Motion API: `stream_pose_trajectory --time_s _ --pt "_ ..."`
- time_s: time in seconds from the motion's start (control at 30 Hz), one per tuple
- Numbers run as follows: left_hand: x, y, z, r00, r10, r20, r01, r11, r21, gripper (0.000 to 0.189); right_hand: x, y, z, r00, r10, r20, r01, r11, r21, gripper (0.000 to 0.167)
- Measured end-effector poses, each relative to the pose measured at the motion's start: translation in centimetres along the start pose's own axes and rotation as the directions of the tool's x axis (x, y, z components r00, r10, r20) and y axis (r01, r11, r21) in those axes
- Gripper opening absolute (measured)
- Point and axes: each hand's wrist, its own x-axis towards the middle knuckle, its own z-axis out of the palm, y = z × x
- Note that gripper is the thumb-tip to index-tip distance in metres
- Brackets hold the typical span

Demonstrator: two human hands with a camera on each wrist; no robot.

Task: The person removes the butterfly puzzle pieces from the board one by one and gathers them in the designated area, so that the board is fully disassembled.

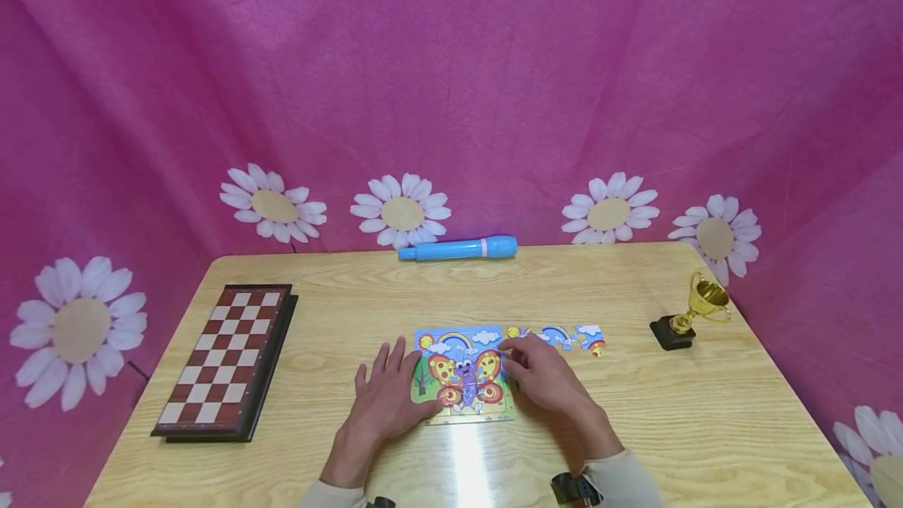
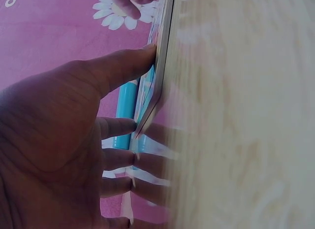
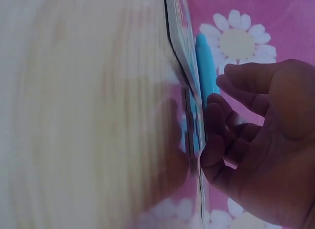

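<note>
A butterfly jigsaw puzzle board (image 1: 462,394) lies flat on the table between the hands. At its left edge is my left hand (image 1: 386,406), the thumb resting on the board's near left part and the other fingers spread beside it. In the left wrist view the thumb (image 2: 123,66) touches the board's edge. My right hand (image 1: 546,375) hovers at the board's right edge, fingers loosely bent, and the right wrist view shows nothing between them. Several loose puzzle pieces (image 1: 557,335) with sun, rainbow and cloud parts lie just beyond that hand.
A folded checkered chessboard (image 1: 226,359) lies at the left of the table. Near the back edge rests a blue tube-shaped thing (image 1: 455,249). On the right stands a small gold trophy cup (image 1: 694,308) with a black base. Pink flowered cloth (image 1: 451,100) hangs behind.
</note>
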Motion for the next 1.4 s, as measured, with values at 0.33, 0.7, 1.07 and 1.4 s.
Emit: stream_pose_trajectory --time_s 0.33,0.7,1.07,1.4 --pt "0.1 -0.2 0.0 1.000 0.009 0.000 -0.009 1.000 0.000 0.085 0.4 -1.2 1.4 0.997 -0.063 0.036 0.065 0.997 -0.040 0.025" --pt "0.1 -0.2 0.0 1.000 0.014 -0.001 -0.013 1.000 0.011 0.086 0.8 -2.3 2.4 0.986 -0.164 0.025 0.166 0.977 -0.134 0.024" --pt "0.1 -0.4 0.1 1.000 0.024 -0.008 -0.023 0.999 0.029 0.084 0.7 -2.9 3.0 0.976 -0.215 0.023 0.212 0.928 -0.307 0.030" --pt "0.0 -0.3 0.1 1.000 0.016 0.001 -0.016 1.000 0.024 0.085 1.0 -3.5 3.1 0.989 -0.133 0.058 0.144 0.933 -0.330 0.039"
